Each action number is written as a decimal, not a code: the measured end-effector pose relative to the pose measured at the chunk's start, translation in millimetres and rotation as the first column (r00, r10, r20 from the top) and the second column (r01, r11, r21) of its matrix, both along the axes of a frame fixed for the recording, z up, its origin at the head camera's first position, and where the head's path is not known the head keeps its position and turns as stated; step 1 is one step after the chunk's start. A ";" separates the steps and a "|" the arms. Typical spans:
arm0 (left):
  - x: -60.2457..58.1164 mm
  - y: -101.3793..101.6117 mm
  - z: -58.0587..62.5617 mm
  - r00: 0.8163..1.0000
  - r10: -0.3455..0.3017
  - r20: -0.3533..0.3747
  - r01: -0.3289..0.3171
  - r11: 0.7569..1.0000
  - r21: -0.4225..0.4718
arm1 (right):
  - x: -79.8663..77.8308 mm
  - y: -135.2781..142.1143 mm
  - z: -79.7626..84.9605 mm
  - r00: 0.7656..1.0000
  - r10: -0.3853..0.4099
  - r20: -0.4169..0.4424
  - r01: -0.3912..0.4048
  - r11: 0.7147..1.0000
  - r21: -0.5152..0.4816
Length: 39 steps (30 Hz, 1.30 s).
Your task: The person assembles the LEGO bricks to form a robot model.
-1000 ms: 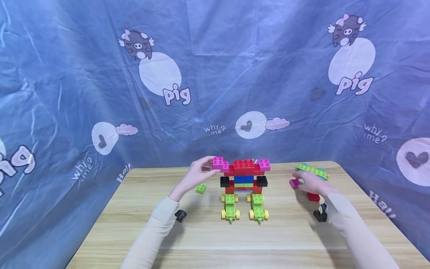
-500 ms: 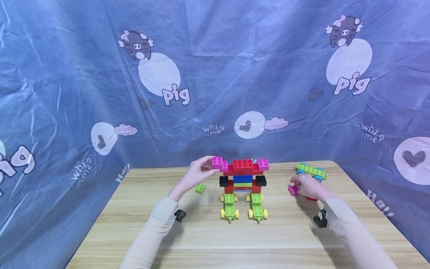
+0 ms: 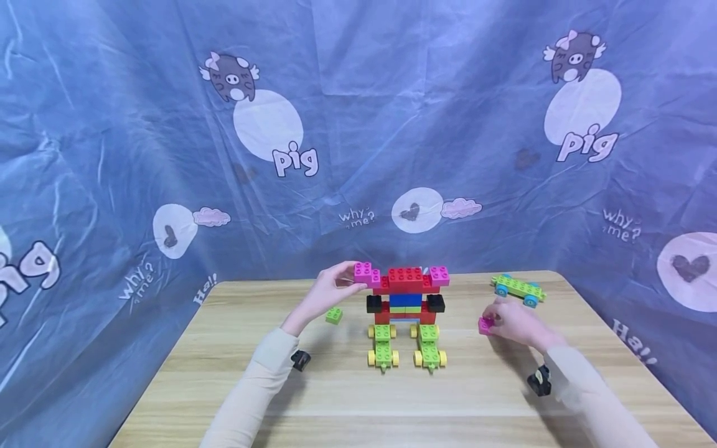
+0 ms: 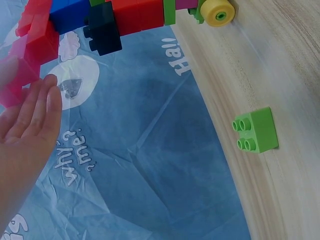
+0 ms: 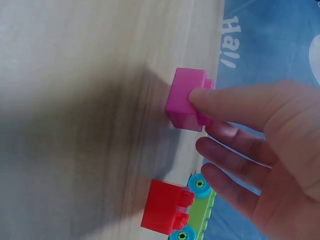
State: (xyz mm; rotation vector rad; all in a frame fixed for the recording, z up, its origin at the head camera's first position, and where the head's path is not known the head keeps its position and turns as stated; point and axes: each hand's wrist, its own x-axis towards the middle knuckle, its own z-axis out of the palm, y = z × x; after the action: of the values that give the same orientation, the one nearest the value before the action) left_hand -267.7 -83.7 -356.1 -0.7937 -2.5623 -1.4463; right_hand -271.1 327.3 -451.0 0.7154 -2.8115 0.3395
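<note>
A figure of toy building bricks stands mid-table, with a red brick [image 3: 405, 281] on top and yellow-wheeled green bases [image 3: 383, 354] as feet. At its left end, my left hand [image 3: 329, 291] holds a pink brick [image 3: 363, 272] between thumb and fingers. Another pink brick [image 3: 439, 275] tops the right end. On the right, my right hand [image 3: 520, 323] pinches a separate pink brick [image 5: 186, 97] by thumb and index finger, low over the table, its other fingers bent loosely. In the right wrist view a red brick [image 5: 164, 207] lies near those fingers; in the head view the hand hides it.
A green base with blue wheels [image 3: 518, 288] stands at the back right. Left of the figure lies a green brick [image 3: 333, 315]. One black piece [image 3: 300, 359] sits by the left sleeve, another black piece [image 3: 540, 381] by the right. A blue printed cloth [image 3: 358, 124] hangs behind the table.
My right hand has drawn the pink brick nearer to me and slightly left, uncovering the blue-wheeled base and covering the red brick. My left hand has stayed at the figure.
</note>
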 end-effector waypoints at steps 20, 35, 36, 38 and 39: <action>3.9 0.0 2.5 0.999 -0.027 -0.017 0.027 1.000 0.010 | 8.9 2.3 -12.1 0.998 0.057 0.018 -0.055 0.995 -0.087; -22.4 -7.3 -21.9 0.999 -0.023 -0.021 0.024 1.000 0.015 | 14.5 5.0 -0.7 0.991 0.088 0.100 -0.069 0.981 -0.182; -22.5 -7.5 -21.7 0.999 -0.025 -0.020 0.025 1.000 0.013 | 15.4 4.9 1.6 0.991 0.096 0.092 -0.078 0.979 -0.186; -22.7 -7.6 -21.2 0.999 -0.030 -0.019 0.031 0.999 0.015 | 16.8 4.4 6.7 0.991 0.112 0.073 -0.096 0.976 -0.193; -22.7 -7.6 -20.9 0.999 -0.033 -0.020 0.033 0.999 0.018 | 17.3 3.9 9.6 0.991 0.120 0.064 -0.106 0.975 -0.193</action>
State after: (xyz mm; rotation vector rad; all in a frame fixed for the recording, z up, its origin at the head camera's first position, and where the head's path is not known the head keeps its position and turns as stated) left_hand -290.4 -91.3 -377.0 -0.8475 -2.5297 -1.4610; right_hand -253.9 331.2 -441.4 0.8366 -2.7637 0.6575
